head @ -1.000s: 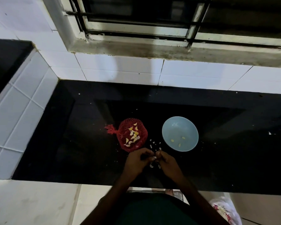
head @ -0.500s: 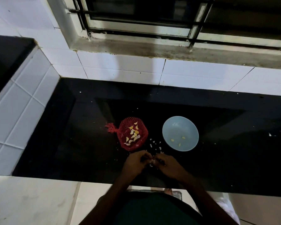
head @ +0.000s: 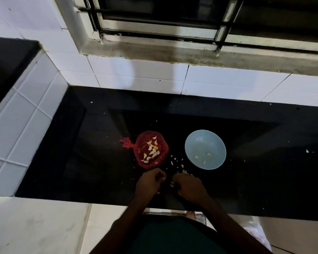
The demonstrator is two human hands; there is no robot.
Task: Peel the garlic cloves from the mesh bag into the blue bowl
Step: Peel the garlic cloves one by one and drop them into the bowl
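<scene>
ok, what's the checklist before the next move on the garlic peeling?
1. The blue bowl is upright, close to the hands: ok.
2. It holds only peeled cloves, three visible: ok.
3. The mesh bag has garlic left: ok.
4. The peel scraps lie on the counter between bag and bowl, none seen in the bowl: ok.
5. What the hands hold: cannot tell; left hand and right hand are curled, contents hidden.

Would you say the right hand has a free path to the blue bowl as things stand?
Probably yes. The right hand lies just short of the blue bowl, with only loose garlic skins on the counter between them; nothing upright blocks the way.
</scene>
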